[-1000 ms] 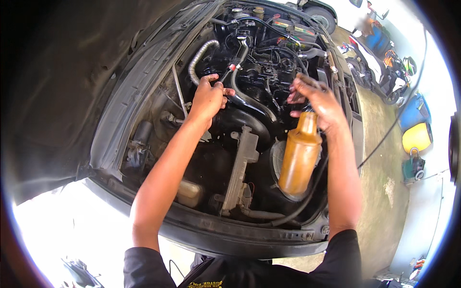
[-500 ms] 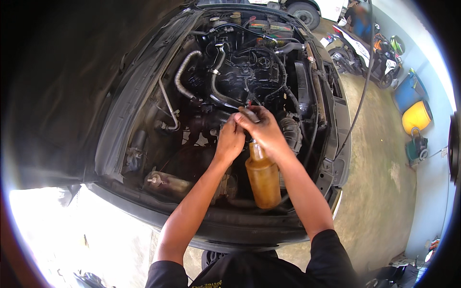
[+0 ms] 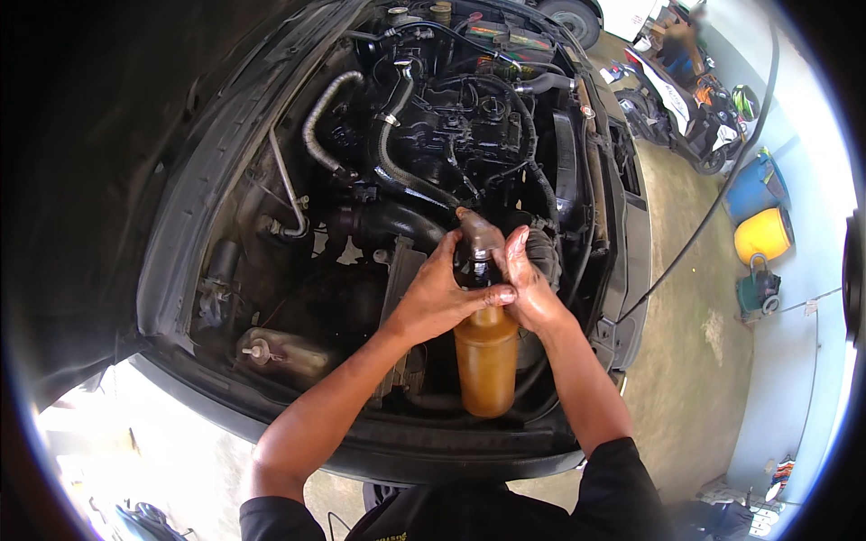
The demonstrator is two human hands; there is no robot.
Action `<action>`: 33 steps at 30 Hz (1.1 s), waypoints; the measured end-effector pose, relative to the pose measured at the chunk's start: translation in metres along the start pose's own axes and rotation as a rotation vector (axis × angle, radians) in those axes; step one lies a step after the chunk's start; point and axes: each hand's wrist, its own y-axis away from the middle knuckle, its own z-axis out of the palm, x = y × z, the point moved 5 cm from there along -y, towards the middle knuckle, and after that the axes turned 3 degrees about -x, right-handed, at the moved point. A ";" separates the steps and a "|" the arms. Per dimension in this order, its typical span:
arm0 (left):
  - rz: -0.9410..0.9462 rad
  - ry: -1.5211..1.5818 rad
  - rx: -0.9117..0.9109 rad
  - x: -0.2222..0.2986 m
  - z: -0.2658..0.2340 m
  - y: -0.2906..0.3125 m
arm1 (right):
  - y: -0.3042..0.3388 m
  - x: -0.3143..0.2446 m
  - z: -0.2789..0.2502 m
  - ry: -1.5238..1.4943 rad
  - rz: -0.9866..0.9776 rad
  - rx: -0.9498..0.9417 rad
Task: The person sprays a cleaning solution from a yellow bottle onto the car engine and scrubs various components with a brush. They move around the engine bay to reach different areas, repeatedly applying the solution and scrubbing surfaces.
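Left hand [image 3: 437, 296] and right hand [image 3: 536, 296] surround an amber bottle [image 3: 487, 368] (at its neck).

White glare washing out lower-left floor [image 3: 203, 442], shadowed engine bay [image 3: 316, 302], fisheye-bent edges, black corners

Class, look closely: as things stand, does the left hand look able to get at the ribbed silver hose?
Probably yes: nothing seems to cover the ribbed silver hose. The left hand is around the neck of the amber bottle, though, so it would likely have to let go first.
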 end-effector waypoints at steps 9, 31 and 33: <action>-0.132 0.588 -0.102 0.004 -0.002 -0.006 | -0.009 -0.007 -0.030 0.402 -0.194 0.011; 0.031 0.437 0.039 0.078 0.061 0.012 | 0.004 -0.084 -0.086 1.379 -0.522 0.330; 0.036 0.452 0.010 0.098 0.065 0.016 | 0.002 -0.092 -0.096 1.377 -0.390 0.342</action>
